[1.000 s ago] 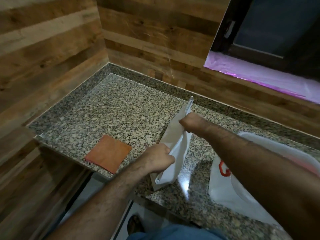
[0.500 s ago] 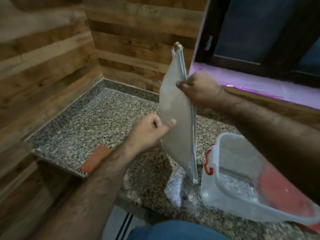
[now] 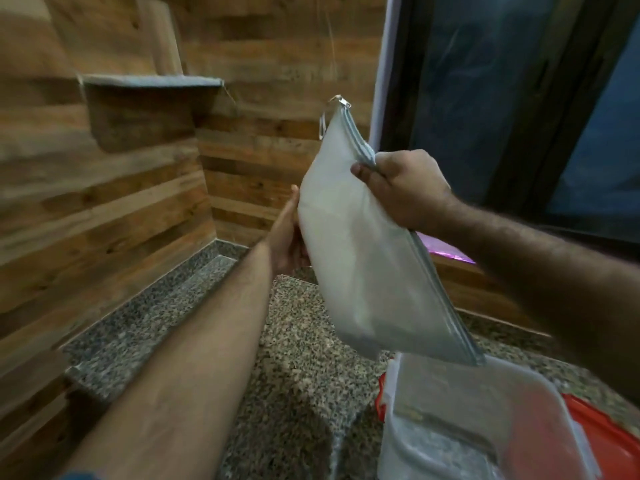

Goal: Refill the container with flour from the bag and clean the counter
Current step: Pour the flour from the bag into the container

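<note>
Head view shows the white zippered bag (image 3: 356,258) lifted off the granite desk (image 3: 298,358) and tilted, its lower corner just above the open clear container (image 3: 485,420) at lower right. Right hand (image 3: 405,188) is clenched on the bag's zipper edge. Left hand (image 3: 289,237) presses flat against the bag's far side, fingers mostly hidden.
</note>
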`<state>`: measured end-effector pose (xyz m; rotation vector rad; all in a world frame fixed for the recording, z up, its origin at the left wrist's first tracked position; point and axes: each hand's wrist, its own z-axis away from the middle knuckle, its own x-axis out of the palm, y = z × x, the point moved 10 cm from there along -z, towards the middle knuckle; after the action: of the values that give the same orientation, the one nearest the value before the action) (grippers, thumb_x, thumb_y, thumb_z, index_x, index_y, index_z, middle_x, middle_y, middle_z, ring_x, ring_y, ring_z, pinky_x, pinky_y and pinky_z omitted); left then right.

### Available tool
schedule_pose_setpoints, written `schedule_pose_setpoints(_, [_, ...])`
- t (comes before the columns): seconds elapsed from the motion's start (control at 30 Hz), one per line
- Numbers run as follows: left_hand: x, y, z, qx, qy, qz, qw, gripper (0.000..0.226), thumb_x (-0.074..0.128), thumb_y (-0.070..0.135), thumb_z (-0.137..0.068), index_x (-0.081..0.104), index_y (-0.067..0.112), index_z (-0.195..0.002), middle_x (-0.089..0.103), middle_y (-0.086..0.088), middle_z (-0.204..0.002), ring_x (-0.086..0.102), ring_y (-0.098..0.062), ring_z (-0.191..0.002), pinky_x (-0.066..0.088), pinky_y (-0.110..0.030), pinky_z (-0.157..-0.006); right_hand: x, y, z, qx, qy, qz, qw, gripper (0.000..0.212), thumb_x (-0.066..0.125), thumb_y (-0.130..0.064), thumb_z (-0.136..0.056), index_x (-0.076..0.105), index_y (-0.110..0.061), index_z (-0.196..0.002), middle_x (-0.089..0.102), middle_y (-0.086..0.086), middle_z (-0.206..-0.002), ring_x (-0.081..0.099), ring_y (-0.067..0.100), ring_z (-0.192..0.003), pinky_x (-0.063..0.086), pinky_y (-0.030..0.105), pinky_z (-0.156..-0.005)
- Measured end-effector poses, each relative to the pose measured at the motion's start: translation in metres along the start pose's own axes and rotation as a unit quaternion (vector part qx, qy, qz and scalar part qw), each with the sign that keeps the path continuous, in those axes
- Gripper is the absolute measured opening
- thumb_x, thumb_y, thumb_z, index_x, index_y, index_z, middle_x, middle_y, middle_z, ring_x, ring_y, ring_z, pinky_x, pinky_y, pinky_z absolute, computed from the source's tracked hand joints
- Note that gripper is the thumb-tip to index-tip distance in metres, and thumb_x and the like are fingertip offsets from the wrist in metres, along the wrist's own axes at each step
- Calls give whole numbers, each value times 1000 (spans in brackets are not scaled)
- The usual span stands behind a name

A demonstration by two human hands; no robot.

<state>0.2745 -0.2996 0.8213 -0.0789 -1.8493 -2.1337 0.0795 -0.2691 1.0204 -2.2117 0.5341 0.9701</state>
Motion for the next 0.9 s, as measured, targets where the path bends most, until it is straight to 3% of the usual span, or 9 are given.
schedule_pose_setpoints(0.13, [-9,-12,-7,-41,10,4,999,99,54,111,-52,49,15,-75,41,-10,-59,35,-25,-56,37,-35,-63,-19,1,14,-67,30,40,996,49,49,-52,-108,70,-15,-83,68,4,-75,67,19,-67,54,29,-61])
schedule_pose_setpoints(0.2, [1,-8,0,-46,11,-25,999,87,58,101,-68,44,15,-68,40,-9,-51,31,-25,-51,32,-33,-59,-27,0,23,-108,48,55,991,46,50,-49,-108,63,-18,-77,65,2,-71,63,18,-62,48,27,-58])
schedule_pose_setpoints(0.27, [8,0,3,-36,27,-46,998,63,52,71,-96,42,18,-63,37,-3,-43,28,-22,-42,30,-25,-54,-34,-1,33,-146,72,64,985,40,50,-46,-109,59,-22,-78,65,2,-71,64,18,-61,51,26,-59])
schedule_pose_setpoints(0.33, [8,3,1,-30,45,-51,997,48,48,41,-103,49,16,-62,37,-1,-41,32,-18,-37,45,-23,-46,-41,4,42,-164,97,55,980,39,51,-46,-109,60,-21,-79,68,4,-75,66,20,-63,59,30,-63])
schedule_pose_setpoints(0.4, [3,3,-2,-25,47,-50,997,44,50,27,-103,59,14,-62,40,2,-41,35,-11,-32,43,-20,-36,-44,13,50,-169,116,36,978,45,50,-47,-108,67,-15,-82,69,5,-77,68,21,-65,62,35,-66])
schedule_pose_setpoints(0.5, [7,-1,-3,-39,34,-61,997,27,64,33,-96,64,15,-76,47,6,-44,37,-5,-30,33,-15,-31,-46,18,63,-204,141,26,968,52,46,-49,-107,73,-10,-88,71,5,-78,70,21,-65,64,38,-64])
schedule_pose_setpoints(0.63, [20,0,-11,-58,56,-99,992,48,75,63,-80,53,21,-76,45,-5,-60,34,-18,-37,19,-17,-49,-46,10,75,-278,171,57,944,52,48,-45,-107,73,-8,-82,69,6,-69,66,21,-56,59,33,-55])
schedule_pose_setpoints(0.77, [9,4,-28,-63,68,-142,986,26,76,40,-82,54,26,-81,33,-3,-78,26,-18,-56,25,-19,-56,-58,12,77,-300,193,69,932,49,51,-42,-107,72,-7,-79,68,7,-66,64,20,-53,52,25,-55])
schedule_pose_setpoints(0.9, [29,27,2,-51,67,-129,988,29,62,19,-87,43,24,-65,33,4,-50,24,-11,-37,28,-15,-42,-77,35,75,-226,178,24,958,50,49,-48,-108,76,-10,-91,75,3,-82,69,14,-66,64,33,-65])
